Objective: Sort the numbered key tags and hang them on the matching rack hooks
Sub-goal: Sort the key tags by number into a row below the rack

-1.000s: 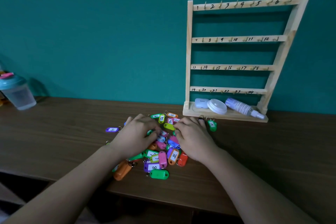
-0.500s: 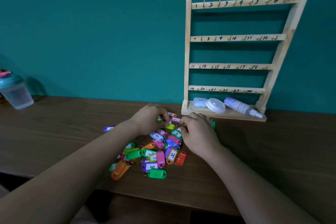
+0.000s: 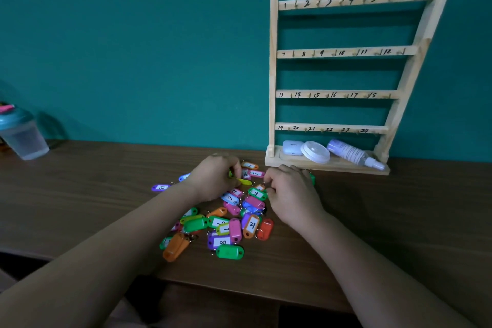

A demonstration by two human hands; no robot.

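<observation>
Several coloured numbered key tags (image 3: 226, 224) lie in a loose pile on the wooden table (image 3: 80, 194). My left hand (image 3: 213, 181) hovers over the pile's far side and pinches a yellow tag (image 3: 244, 182). My right hand (image 3: 292, 194) sits at the pile's right side, fingers curled at the ring of a tag beside the green tag (image 3: 257, 193); what it holds is hidden. The wooden rack (image 3: 343, 74) stands at the back right against the wall, four rails with hooks numbered 1 to 24, all bare.
On the rack's base lie a white case (image 3: 292, 147), a white round lid (image 3: 315, 152) and a small spray bottle (image 3: 354, 153). A plastic cup with a teal lid (image 3: 22, 133) stands at the far left. The table's front edge runs just below the pile.
Both hands moved from resting flat on the pile toward its far side. The left hand picked up a yellow tag; the right hand's fingers curled at a tag ring.
</observation>
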